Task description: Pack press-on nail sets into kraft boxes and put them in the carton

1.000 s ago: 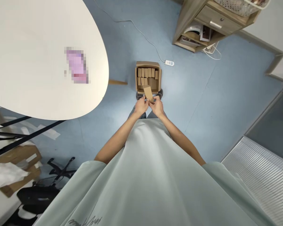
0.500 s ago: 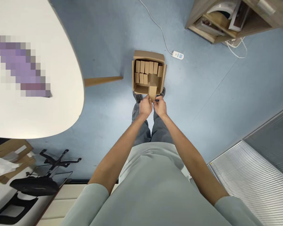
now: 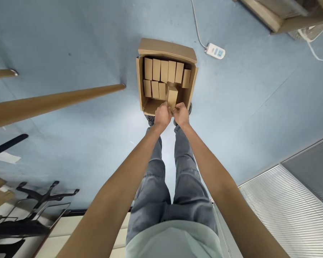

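Observation:
An open cardboard box (image 3: 167, 48) stands on the floor just in front of my shoes. Inside it, several small brown cartons (image 3: 164, 71) stand in two rows, the nearer row filling only the left part. Between my two hands is one small cardboard carton (image 3: 172, 99), held at its near end over the front part of the box. My left hand (image 3: 163, 115) is closed on the carton's left side, and my right hand (image 3: 181, 112) is closed on its right near corner. The carton's lower part is hidden by the fingers and the box.
A white power strip (image 3: 215, 51) with a cable lies on the floor to the right of the box. Wooden table legs (image 3: 56, 102) stand at the left. A wooden cabinet (image 3: 271, 18) is at the top right, and a black chair base (image 3: 43, 197) at the lower left.
My view has come down closer to the box. Both hands, with the small carton between them, have moved forward and lower, from the box's near edge to over its inside.

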{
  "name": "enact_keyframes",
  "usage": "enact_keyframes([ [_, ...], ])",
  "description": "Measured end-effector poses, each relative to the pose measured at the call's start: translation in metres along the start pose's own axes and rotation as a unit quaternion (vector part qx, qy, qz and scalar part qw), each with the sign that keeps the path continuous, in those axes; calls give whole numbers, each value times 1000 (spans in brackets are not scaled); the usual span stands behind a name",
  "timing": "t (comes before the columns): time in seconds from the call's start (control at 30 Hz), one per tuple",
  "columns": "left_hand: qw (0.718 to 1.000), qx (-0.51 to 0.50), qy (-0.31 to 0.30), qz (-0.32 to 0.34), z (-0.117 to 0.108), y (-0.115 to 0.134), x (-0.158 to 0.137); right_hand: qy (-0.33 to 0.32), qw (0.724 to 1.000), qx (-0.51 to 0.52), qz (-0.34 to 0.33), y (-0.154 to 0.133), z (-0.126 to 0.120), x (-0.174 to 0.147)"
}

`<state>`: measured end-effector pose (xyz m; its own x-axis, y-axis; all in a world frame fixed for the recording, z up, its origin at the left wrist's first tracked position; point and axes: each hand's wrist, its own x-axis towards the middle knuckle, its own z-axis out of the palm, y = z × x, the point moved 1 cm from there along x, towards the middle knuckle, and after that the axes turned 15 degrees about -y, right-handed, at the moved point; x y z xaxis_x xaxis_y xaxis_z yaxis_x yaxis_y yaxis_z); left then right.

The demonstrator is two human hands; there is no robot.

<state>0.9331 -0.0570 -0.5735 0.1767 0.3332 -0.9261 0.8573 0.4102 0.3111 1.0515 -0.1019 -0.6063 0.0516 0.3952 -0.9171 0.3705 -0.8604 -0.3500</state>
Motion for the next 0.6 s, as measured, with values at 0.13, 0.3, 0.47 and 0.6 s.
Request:
enact_keyframes([
  [0.13, 1000, -9, -7, -16, 12, -15, 50, -2, 1000, 10, 12, 19, 9, 53],
  [0.3, 999, -31, -1, -17, 30, -28, 96, -4, 1000, 17, -1, 51, 18, 106],
  [0.47, 999, -37, 27, -13, 38, -37, 121, -17, 999, 23, -23, 74, 29, 145],
  [0.6, 999, -27, 40, -26, 36, -42, 128, -33, 997, 61, -32, 80, 43, 166],
])
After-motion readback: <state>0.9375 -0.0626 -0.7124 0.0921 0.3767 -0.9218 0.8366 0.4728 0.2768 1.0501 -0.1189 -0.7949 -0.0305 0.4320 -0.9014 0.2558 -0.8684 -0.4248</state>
